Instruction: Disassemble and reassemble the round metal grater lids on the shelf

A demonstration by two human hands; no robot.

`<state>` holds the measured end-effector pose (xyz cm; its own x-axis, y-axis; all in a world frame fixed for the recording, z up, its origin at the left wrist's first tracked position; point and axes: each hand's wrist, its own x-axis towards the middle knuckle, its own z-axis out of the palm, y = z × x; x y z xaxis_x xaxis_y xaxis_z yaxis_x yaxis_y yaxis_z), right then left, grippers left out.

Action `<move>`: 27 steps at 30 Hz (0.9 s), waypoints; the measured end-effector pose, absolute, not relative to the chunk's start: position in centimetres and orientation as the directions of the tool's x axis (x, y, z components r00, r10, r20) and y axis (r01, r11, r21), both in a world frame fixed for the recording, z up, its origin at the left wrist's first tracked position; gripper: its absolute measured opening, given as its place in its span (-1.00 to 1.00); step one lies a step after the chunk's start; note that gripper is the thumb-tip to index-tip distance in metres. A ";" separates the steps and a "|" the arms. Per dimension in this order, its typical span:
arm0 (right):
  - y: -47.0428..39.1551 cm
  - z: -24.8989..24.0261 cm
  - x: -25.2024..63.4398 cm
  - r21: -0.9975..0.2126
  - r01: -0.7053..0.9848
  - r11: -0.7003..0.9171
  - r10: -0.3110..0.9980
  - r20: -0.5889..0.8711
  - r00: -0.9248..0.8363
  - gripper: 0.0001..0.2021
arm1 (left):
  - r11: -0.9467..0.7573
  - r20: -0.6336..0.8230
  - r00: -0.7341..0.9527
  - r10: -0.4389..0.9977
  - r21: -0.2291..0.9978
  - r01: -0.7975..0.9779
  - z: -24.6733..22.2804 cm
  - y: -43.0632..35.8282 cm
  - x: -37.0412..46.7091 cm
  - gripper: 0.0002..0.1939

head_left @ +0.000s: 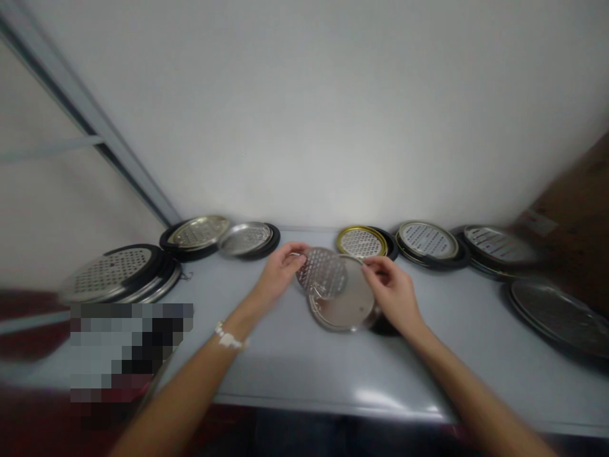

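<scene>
Perforated disc, held up over the grey table, its lower right part overlapping a plain round plate. The left hand has its thumb and fingers closed on the disc's left rim; the right hand pinches the plate's upper right rim. Both pieces appear to be thin metal—probably light and stiff, somewhat slippery on the smooth faces, and more apt to bend or scratch than to break. The outer rim seems the best place to hold, with fingertips kept off the holes, whose edges may be sharp. A dark round piece shows beside the plate, partly hidden by the right hand. Behind, the yellow-rimmed disc leaves little room for moving away from the body; the wider stretch of tabletop lies to the left and toward the near edge—where the surface ends.
</scene>
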<state>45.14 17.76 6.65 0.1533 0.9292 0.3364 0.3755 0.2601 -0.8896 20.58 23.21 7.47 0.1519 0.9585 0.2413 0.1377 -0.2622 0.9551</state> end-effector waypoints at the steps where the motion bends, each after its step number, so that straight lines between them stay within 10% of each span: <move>1: 17.8 6.7 45.2 -0.897 0.359 0.258 0.926 0.336 0.174 -0.74 | -0.272 0.258 0.115 0.959 0.954 0.129 7.5 23.3 20.5 -0.73; 9: 17.9 6.9 45.4 -0.935 0.274 0.227 0.923 0.296 0.245 -0.66 | -0.442 0.495 -0.114 0.862 0.842 0.310 7.5 23.6 19.9 -0.85; 20: 17.9 6.6 45.4 -0.925 0.288 0.249 0.921 0.318 0.227 -0.71 | -0.648 0.504 0.409 0.761 0.552 0.525 8.2 22.0 20.5 -0.79; 27: 18.0 6.6 45.4 -0.925 0.253 0.284 0.901 0.348 0.260 -0.72 | -0.634 0.598 0.313 0.738 0.456 0.624 8.1 22.3 20.2 -0.78</move>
